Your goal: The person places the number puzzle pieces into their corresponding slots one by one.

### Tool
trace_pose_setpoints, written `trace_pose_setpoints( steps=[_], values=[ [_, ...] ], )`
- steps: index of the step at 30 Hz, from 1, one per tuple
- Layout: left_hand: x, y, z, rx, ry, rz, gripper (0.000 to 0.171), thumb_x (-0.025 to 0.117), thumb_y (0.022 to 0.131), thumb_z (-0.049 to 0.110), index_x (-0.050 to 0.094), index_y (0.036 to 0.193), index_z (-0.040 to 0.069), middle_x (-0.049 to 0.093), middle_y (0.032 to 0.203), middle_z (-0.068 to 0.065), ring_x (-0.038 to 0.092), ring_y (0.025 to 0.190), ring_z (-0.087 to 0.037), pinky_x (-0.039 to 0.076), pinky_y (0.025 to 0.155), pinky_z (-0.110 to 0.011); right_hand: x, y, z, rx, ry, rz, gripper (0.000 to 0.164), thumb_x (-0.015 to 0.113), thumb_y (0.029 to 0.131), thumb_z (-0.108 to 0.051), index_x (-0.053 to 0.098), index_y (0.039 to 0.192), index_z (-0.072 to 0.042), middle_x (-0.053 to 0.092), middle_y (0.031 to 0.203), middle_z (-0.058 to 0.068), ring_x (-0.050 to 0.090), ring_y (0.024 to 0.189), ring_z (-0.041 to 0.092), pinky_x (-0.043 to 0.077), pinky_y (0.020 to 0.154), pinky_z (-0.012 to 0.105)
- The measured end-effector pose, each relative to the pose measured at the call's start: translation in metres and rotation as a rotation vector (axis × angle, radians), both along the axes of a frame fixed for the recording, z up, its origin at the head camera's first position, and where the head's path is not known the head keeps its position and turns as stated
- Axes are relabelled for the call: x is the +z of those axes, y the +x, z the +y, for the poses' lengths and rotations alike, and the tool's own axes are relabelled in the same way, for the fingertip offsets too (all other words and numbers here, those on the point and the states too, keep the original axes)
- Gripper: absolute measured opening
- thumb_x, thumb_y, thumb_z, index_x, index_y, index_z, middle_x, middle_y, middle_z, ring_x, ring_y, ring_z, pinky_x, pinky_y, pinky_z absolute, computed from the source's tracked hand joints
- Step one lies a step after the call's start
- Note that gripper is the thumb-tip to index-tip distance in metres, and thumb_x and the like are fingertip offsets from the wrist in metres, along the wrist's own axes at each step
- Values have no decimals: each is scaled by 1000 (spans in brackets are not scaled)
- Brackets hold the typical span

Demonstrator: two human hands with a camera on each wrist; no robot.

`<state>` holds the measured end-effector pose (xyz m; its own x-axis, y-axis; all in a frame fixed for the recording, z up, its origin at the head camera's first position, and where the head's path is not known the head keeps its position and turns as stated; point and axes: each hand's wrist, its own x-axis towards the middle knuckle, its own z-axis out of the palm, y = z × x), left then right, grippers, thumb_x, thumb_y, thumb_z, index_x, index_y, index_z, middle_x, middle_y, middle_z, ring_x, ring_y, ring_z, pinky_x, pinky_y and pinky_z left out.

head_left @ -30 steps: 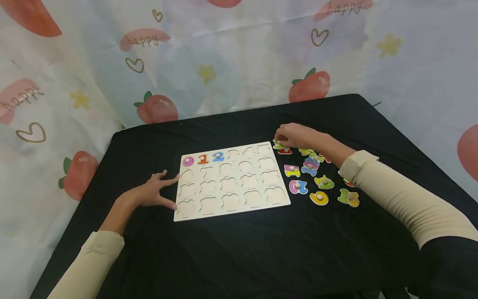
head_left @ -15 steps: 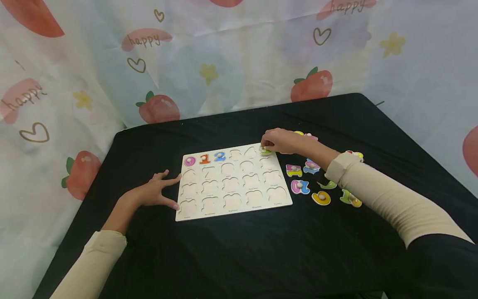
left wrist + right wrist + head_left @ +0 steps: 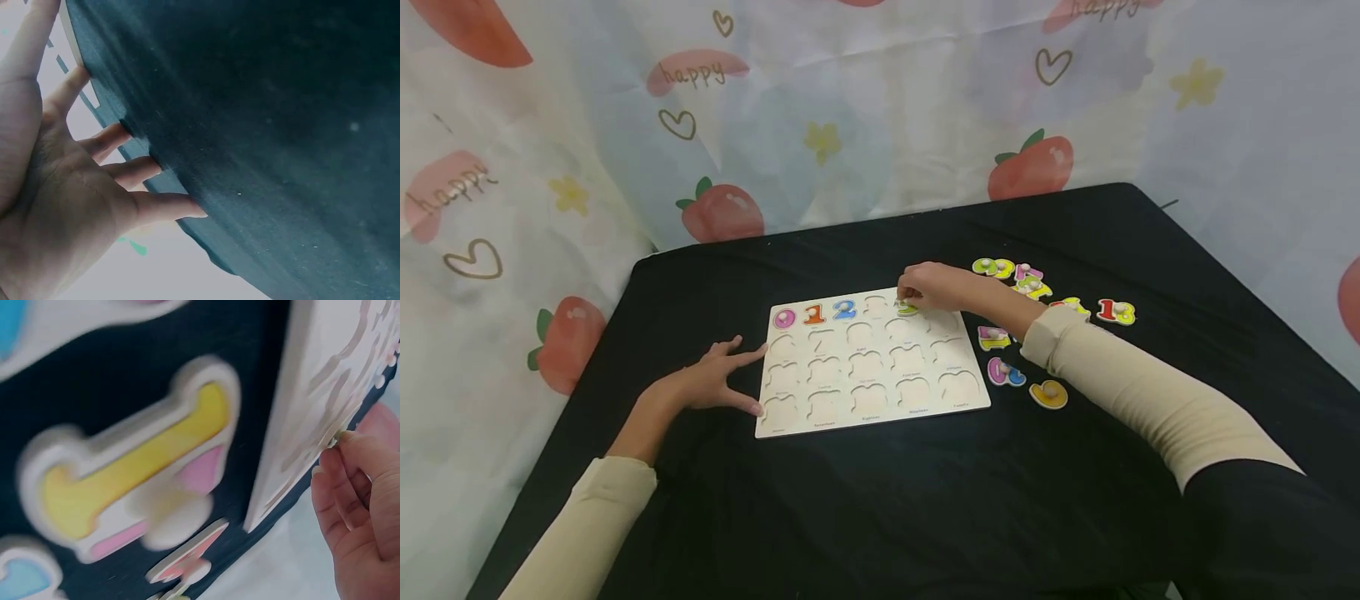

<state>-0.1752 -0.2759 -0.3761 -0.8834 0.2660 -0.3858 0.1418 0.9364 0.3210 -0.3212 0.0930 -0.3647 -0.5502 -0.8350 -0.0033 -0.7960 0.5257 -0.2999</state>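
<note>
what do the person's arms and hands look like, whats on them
The left hand and right hand are bare, with no gloves or rings showing. Both forearms have cream sleeves with thick cuffs; black fabric covers the right upper arm.

- You can read a "0" on the pink piece (image 3: 785, 318) at the top left of the board (image 3: 877, 427).
- Beside it you see "1" on the orange-red piece (image 3: 814, 314), then "2" on the blue piece (image 3: 844, 309).
- Out on the cloth (image 3: 880, 508), your red-and-yellow piece (image 3: 1116, 312) reads "13".
- The number on the green piece (image 3: 907, 309) is partly covered by your right hand (image 3: 928, 286).
- The backdrop (image 3: 865, 108) shows you "happy" more than once, in handwritten letters.
- Small words under the board's recesses are too tiny for you to read surely.
</note>
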Motion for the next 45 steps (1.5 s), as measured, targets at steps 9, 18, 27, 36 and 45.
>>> trace_pose_setpoints(
  steps=[9, 18, 27, 36, 45],
  values=[
    [0, 3, 3, -51, 8, 71, 107, 73, 67, 62, 27, 149, 13, 17, 148, -23, 14, 130, -48, 19, 95, -69, -2, 1, -23, -45, 64, 16, 14, 60, 92, -7, 67, 104, -4, 59, 94, 7, 56, 86, 18, 46, 80, 30],
    [0, 1, 1, -88, 125, 56, 104, 76, 71, 52, 24, 149, 6, 17, 149, -20, 12, 130, -44, 22, 97, -66, -3, 1, -35, -39, 19, 20, 14, 59, 92, -4, 67, 103, -1, 59, 93, 10, 55, 83, 21, 46, 76, 31],
    [0, 1, 1, -87, 167, 30, 103, 77, 72, 48, 24, 148, 4, 16, 149, -21, 8, 130, -45, 18, 97, -67, -6, -1, -50, -56, 5, 50, 12, 62, 90, -2, 68, 99, -1, 61, 91, 10, 54, 82, 21, 45, 76, 30],
    [3, -2, 0, -77, 162, 32, 104, 76, 72, 50, 24, 149, 5, 14, 150, -20, 7, 130, -44, 18, 97, -67, 0, 6, -60, -126, 55, 97, 12, 58, 92, 0, 68, 99, -1, 62, 96, 12, 56, 87, 22, 46, 77, 30],
    [-6, 2, -2, -86, 172, 8, 104, 77, 72, 50, 23, 149, 4, 12, 149, -20, 5, 130, -46, 16, 96, -69, -2, 12, -60, -136, 71, 27, 18, 57, 93, -2, 68, 107, -1, 63, 101, 12, 56, 90, 21, 45, 76, 29]
  ],
)
